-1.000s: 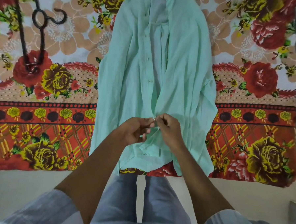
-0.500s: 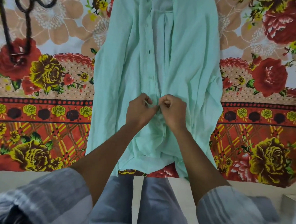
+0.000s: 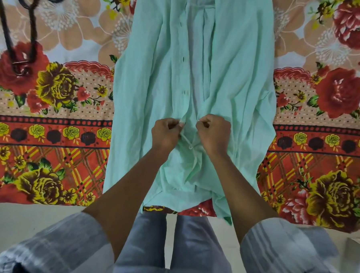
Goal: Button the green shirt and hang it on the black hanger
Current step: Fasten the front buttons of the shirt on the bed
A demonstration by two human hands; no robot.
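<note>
- Head view: The green shirt lies flat in the middle of a flowery sheet, its front open higher up.
- The left hand pinches the left front edge of the shirt.
- The right hand pinches the right front edge, just beside the left hand.
- A small white button shows between the wrists.
- The black hanger lies far left on the sheet, well apart from the shirt.

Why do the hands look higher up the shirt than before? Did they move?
Yes. Both the left hand and right hand climbed up the shirt, from near its bottom hem toward the collar.
</note>
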